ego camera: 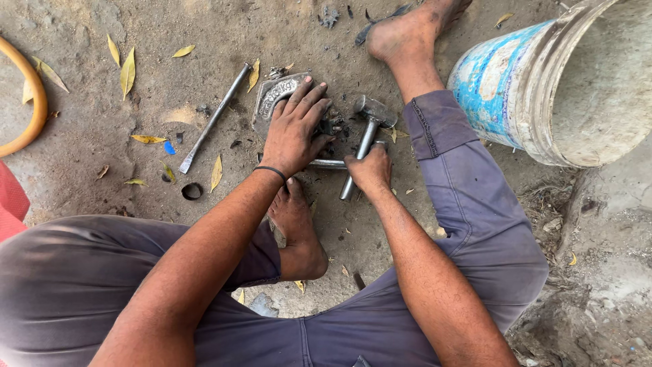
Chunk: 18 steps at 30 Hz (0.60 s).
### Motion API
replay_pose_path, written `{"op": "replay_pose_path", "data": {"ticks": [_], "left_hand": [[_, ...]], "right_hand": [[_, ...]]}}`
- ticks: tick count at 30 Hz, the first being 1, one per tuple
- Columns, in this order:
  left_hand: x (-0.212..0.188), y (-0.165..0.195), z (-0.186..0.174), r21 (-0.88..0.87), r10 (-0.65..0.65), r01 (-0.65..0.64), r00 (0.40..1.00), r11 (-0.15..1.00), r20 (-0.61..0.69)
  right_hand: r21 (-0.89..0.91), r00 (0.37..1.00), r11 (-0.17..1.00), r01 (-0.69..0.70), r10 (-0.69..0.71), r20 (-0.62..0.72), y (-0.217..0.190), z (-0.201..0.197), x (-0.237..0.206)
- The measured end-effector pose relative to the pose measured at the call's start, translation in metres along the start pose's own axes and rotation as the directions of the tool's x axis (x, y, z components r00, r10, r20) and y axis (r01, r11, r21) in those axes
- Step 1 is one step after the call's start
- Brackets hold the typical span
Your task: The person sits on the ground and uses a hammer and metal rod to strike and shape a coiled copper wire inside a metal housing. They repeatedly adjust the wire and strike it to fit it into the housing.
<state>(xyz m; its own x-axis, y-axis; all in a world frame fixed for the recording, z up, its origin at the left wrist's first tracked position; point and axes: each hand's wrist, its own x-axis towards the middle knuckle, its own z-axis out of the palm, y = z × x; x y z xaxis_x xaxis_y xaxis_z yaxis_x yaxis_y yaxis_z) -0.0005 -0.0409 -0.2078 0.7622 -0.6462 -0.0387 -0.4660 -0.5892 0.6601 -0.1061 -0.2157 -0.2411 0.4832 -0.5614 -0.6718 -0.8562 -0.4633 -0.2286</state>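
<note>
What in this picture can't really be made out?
- Metal casting, head view: mostly covered by the left hand; its shape is unclear.
- Rod: its ends are hidden under both hands.
- Right hand: its grip on the hammer is hidden.
- Bucket: cut off by the frame edge.

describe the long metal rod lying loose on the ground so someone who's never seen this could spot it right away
Start at the big blue-and-white bucket at the right, then cross past both hands to the bare dirt left of the left hand. There a thin grey metal rod lies slanted, apart from the hand. Unlike the hammer in the right hand, it has no head and nobody touches it.
</note>
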Motion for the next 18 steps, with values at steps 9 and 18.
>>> {"op": "replay_pose_path", "data": {"ticks": [9, 18], "left_hand": [[-0.0015, -0.0061, -0.0011, -0.028, 0.045, -0.045, 0.999, 0.999, -0.018], [-0.0009, -0.0079, 0.0007, -0.010, 0.013, -0.013, 1.000, 1.000, -0.005]], "right_hand": [[0.020, 0.999, 1.000, 0.015, -0.014, -0.048, -0.0009, -0.0020, -0.0009], [-0.004, 1.000, 1.000, 0.013, -0.013, -0.011, 0.0003, -0.0001, 0.0013]]}}
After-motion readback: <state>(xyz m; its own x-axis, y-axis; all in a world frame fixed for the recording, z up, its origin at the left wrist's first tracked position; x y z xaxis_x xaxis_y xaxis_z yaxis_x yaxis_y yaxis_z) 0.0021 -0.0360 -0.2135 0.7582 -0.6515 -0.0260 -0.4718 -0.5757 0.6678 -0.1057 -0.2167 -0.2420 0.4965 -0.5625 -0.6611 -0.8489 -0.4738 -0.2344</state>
